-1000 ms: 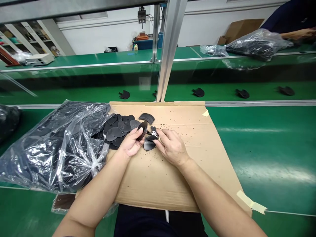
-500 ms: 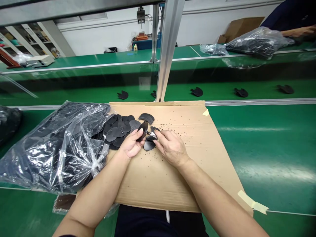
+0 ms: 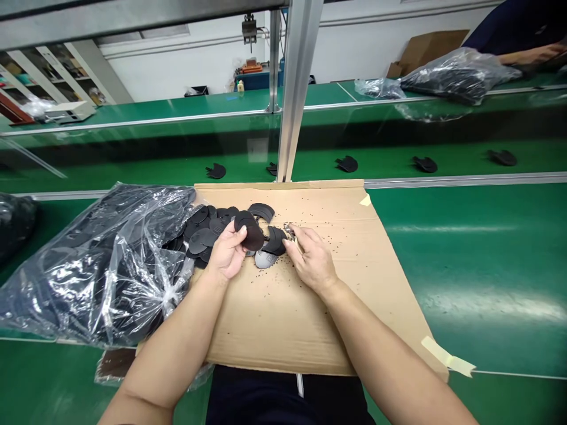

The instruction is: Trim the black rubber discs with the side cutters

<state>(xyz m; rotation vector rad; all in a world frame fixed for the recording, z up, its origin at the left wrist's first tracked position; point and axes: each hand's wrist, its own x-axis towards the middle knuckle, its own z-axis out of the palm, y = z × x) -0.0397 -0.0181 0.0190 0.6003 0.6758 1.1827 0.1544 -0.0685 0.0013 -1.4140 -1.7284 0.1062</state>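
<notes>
My left hand (image 3: 229, 252) grips a round black plastic part (image 3: 248, 229) by its left edge, raised above the cardboard. A little to its right, my right hand (image 3: 312, 260) is closed around small metal nippers (image 3: 287, 230); most of the tool is hidden by the fingers. The nippers are apart from the held part. Between and below the hands lie a curved black piece (image 3: 275, 241) and a grey-looking disc (image 3: 264, 260). A pile of similar black discs (image 3: 201, 239) spreads behind my left hand. Another curved black piece (image 3: 262, 211) rests farther back.
Dark crumbs dot the cardboard sheet (image 3: 283, 330), taped to the green table (image 3: 465, 248). A large clear plastic bag (image 3: 101, 265) of black parts stands at left. Beyond a metal post (image 3: 301, 88), black parts (image 3: 348, 164) lie on a green strip. A co-worker's arm (image 3: 531, 56) shows at upper right.
The nippers have moved right, away from the part in my left hand. That part has turned to show its broad face and shifted slightly left.
</notes>
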